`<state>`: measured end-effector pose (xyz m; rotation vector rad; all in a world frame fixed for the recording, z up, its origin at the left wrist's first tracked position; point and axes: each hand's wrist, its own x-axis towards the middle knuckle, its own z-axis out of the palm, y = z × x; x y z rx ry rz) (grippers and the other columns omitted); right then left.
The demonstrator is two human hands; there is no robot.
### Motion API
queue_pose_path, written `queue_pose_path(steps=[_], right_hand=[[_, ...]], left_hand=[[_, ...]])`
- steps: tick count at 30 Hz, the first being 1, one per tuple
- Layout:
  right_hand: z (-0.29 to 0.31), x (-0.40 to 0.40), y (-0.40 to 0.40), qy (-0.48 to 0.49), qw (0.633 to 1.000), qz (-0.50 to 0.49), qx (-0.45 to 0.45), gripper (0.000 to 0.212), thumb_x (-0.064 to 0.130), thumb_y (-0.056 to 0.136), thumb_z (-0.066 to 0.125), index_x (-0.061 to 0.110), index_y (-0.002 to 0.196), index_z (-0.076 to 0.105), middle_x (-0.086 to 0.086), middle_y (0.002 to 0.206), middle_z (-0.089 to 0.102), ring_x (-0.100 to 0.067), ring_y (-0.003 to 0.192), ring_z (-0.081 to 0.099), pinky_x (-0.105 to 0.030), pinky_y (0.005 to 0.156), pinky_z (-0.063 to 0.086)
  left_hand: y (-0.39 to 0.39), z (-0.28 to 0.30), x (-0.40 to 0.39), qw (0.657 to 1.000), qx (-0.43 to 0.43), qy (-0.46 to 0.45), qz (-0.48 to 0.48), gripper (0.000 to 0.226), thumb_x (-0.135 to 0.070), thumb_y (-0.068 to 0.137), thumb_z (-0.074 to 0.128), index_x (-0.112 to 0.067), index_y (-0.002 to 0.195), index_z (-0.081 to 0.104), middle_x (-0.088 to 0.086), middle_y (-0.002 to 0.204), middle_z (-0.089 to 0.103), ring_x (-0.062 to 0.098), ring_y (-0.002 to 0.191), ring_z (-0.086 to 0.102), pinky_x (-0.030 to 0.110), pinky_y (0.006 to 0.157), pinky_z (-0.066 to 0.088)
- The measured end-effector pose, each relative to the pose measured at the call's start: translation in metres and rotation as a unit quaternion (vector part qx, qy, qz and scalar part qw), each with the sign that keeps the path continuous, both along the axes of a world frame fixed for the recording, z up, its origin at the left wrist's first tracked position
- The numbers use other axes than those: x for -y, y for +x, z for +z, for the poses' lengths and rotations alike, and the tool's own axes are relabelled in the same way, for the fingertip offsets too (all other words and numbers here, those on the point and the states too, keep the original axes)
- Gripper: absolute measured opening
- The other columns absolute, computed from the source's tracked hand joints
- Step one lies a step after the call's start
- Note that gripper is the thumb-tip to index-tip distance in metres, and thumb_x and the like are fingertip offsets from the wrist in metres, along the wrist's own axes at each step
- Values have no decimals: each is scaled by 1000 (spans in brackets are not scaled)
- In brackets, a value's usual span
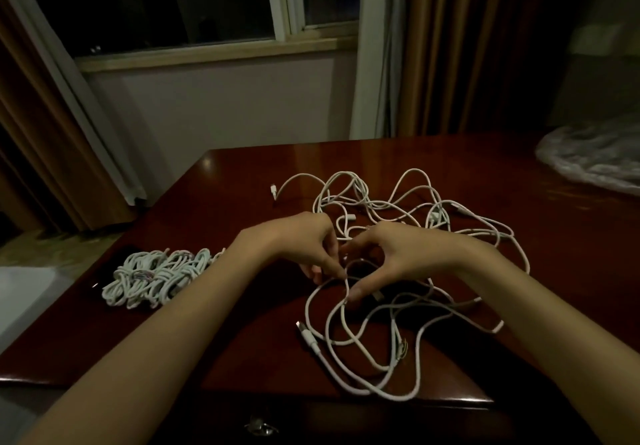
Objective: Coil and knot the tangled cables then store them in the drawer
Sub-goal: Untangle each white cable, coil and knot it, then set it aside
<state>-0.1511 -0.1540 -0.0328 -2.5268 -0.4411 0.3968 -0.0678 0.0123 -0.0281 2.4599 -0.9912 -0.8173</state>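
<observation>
- Head view: left hand [304, 236] and right hand [391, 254] meeting over the middle of the surface [242, 202], fingers curled, each pinching the same white strand of the tangled cables [398, 209].
- Pinched strand: directly beneath the fingertips, bent into a small loop between the two hands; rest of it trailing toward the near edge, ending in a plug [306, 333] left of the loops.
- Tangle: spread from beyond the hands to the near right; bulk lying nearer the right hand. No single long axis; loops crossing in every direction.
- Count of loose cables: cannot tell; several plugs visible.
- Coiled bundles [159, 276]: one pile to the left, well apart from the tangle, nearer the left hand; bundle count unclear.
- Drawer: front edge in shadow below the near edge; a metal pull [258, 425] faintly visible.
</observation>
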Motion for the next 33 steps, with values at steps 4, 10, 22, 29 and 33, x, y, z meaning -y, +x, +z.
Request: queue_pose_path(steps=[4, 10, 22, 29, 33], right_hand=[[-10, -5, -1, -2, 999, -22, 33, 60, 39, 74, 80, 23, 126, 53, 6, 121, 59, -9, 109, 57, -31, 96, 50], [-22, -6, 16, -6, 992, -76, 96, 37, 31, 78, 78, 18, 106, 57, 3, 103, 60, -13, 94, 58, -29, 81, 50], [-34, 58, 60, 43, 963, -213, 157, 11, 20, 81, 76, 22, 90, 71, 3, 94, 68, -13, 92, 63, -31, 80, 51], [-40, 79, 75, 40, 942, -261, 206, 9, 18, 83, 74, 18, 92, 73, 2, 94, 68, -14, 96, 61, -23, 77, 42], [-42, 77, 70, 39, 936, -252, 243, 14, 22, 84, 73, 20, 98, 71, 4, 102, 67, -10, 94, 60, -19, 77, 45]], left_hand=[[2, -5, -2, 1000, -14, -18, 5, 14, -21, 84, 75, -7, 85, 74, -1, 65, 70, 8, 66, 70, 18, 62, 54], [7, -4, -4, 997, -60, -49, 24, 24, -27, 91, 66, -5, 98, 72, 2, 76, 73, 10, 70, 71, 19, 65, 54], [44, -12, 43, 981, 80, -164, 66, 18, -31, 91, 65, -19, 103, 71, -2, 92, 72, 9, 85, 70, 38, 84, 58], [48, -30, 60, 951, 156, -256, 74, 17, -32, 87, 70, -27, 103, 69, -13, 105, 68, -1, 102, 60, 23, 90, 46], [49, -41, 50, 935, 158, -298, 109, 2, -30, 86, 71, -30, 85, 69, -14, 86, 66, -6, 80, 59, 18, 72, 43]])
